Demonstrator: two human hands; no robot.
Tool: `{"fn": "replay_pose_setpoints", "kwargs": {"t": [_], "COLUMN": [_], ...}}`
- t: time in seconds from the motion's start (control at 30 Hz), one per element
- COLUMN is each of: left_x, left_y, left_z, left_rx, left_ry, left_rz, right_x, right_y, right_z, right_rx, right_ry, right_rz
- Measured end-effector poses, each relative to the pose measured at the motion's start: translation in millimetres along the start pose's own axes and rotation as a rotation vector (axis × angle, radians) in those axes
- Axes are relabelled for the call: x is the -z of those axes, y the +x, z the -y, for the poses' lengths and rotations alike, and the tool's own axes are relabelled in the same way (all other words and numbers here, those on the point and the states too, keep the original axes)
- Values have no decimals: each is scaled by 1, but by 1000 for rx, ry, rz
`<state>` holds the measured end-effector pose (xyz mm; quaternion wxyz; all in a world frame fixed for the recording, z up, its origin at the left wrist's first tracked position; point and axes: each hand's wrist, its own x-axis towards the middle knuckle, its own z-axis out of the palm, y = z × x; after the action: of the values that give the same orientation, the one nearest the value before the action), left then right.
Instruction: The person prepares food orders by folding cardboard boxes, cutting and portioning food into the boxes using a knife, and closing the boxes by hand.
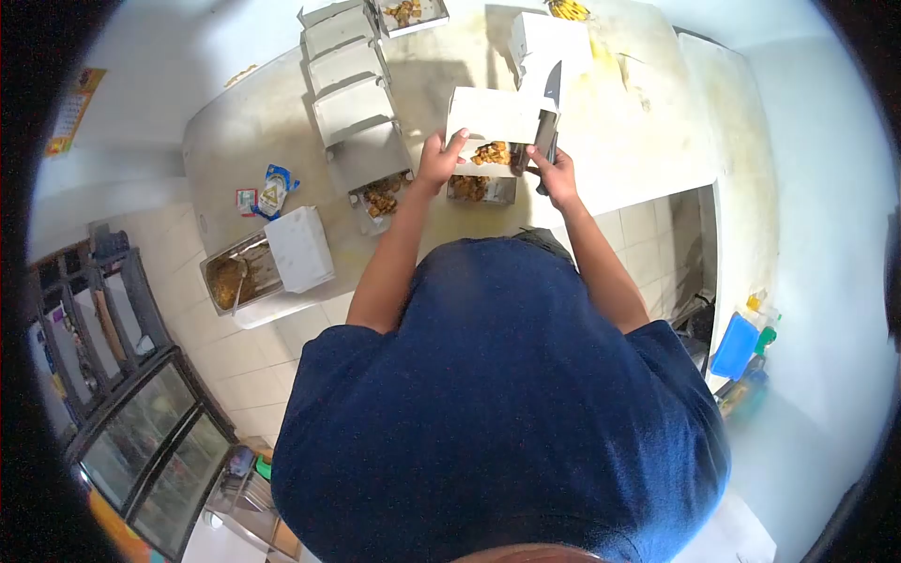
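Note:
A white cardboard food box [497, 113] with its lid raised is between my two hands, with browned food pieces [490, 153] in it. My left hand [441, 161] grips its left side, thumb on top. On the right side, my right hand [554, 175] pinches the box near its corner. A knife [552, 86] with a dark handle lies beside that hand; whether the fingers touch it I cannot tell. Just below the held box sits another box [499, 195] of similar food.
Left of my hands runs a row of open boxes [355, 111], some with food. A metal tray [278, 281] with brown food and a spoon stands by the table's front left edge, partly under a white box [300, 249]. Blue packaging [275, 190] lies behind it. Bananas [569, 9] are at the back.

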<state>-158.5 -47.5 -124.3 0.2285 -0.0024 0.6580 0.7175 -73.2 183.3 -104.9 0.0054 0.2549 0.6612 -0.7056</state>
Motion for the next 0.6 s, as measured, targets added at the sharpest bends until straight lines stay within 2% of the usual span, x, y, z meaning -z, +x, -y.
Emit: {"fn": "replay_pose_setpoints", "kwargs": {"t": [0.07,0.23,0.3,0.33,0.5,0.6], "left_x": [-1,-1,0,-1,3,4], "left_y": [-2,-4,-6,-7,-2,-4], "left_z": [4,10,5,2,7,3], "left_rx": [-40,-152,-170,-183,-169,-177], "left_ry": [12,-100,-68,-59,-44,-38], "left_rz": [-34,-59,-78,-91,-92,-73], "right_x": [14,67,89,93,74,63], "right_y": [-5,-56,-85,-99,-122,-116], "right_z": [-7,-42,-54,-58,-40,-18], "right_rx": [60,109,260,315,449,362], "right_ry": [-189,-421,-710,-758,-956,-1055], "right_rz": [-51,-155,-139,-118,-219,-219]}}
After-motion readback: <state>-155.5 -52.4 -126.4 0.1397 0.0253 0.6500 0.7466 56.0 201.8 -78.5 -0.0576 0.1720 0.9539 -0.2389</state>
